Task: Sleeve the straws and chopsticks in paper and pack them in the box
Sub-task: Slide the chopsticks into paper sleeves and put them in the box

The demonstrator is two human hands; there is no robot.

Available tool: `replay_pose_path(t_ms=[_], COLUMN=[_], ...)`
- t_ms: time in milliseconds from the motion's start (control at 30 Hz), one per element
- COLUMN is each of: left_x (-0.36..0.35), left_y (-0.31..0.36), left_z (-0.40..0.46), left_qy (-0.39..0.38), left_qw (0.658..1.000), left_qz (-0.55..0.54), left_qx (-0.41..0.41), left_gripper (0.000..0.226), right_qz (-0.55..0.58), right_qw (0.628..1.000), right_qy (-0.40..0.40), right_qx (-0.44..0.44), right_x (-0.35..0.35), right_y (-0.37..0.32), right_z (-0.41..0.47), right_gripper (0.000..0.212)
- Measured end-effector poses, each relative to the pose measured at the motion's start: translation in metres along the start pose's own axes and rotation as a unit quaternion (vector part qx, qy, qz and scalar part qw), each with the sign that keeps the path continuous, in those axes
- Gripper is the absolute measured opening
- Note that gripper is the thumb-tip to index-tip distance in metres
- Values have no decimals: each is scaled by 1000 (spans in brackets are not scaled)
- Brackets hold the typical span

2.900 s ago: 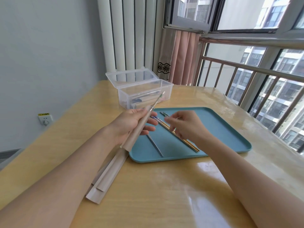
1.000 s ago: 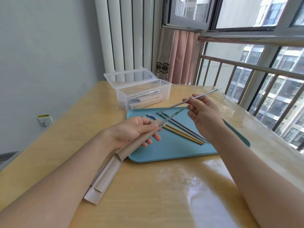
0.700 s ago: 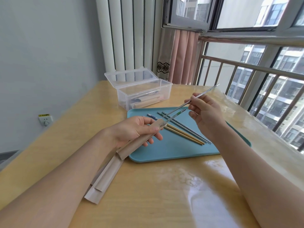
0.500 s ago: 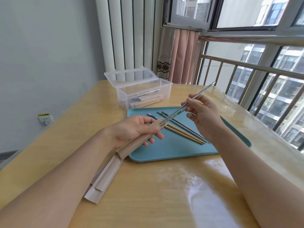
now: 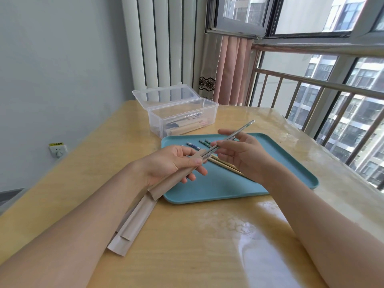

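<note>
Above tray (image 5: 291, 163), left hand (image 5: 172, 163) grips paper sleeve (image 5: 176, 173); right hand (image 5: 241, 156) pinches metal chopstick (image 5: 232, 138), tip at sleeve mouth just past left thumb. Misaligned push probably crumples paper. Box (image 5: 180, 119) sits beyond.

One clear box (image 5: 180, 119), one teal tray (image 5: 291, 163), two hands, and several loose paper sleeves (image 5: 133, 223).
</note>
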State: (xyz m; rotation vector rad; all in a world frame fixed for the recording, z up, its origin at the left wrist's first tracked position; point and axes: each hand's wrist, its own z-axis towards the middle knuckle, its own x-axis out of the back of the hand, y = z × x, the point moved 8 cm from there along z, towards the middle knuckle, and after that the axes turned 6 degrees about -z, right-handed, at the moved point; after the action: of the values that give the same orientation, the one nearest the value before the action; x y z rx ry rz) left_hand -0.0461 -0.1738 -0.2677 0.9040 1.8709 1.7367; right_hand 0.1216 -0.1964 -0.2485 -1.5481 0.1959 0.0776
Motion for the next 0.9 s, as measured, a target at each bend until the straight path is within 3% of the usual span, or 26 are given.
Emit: replay_pose_path(t_ms=[133, 233, 400, 533, 600, 900], left_x=[-1, -2, 1, 2, 1, 5], left_y=[0, 0, 0, 1, 1, -1], left_z=[-2, -1, 0, 0, 0, 2], left_qy=[-1, -1, 10, 11, 8, 19], left_qw=[1000, 1000, 1000, 1000, 1000, 1000], left_qz=[-2, 2, 2, 2, 2, -13], left_qx=[1, 2, -1, -4, -4, -6], left_gripper=[29, 29, 30, 30, 30, 30], right_qz=[-41, -87, -134, -139, -139, -105], right_qw=[994, 988, 981, 976, 976, 984], right_qy=[76, 99, 96, 122, 122, 96], right_qx=[67, 82, 105, 113, 114, 110], right_x=[20, 23, 15, 19, 20, 13], right_y=[-6, -8, -14, -15, -16, -11], right_z=[5, 4, -2, -1, 0, 5], right_gripper=[116, 135, 106, 127, 127, 56])
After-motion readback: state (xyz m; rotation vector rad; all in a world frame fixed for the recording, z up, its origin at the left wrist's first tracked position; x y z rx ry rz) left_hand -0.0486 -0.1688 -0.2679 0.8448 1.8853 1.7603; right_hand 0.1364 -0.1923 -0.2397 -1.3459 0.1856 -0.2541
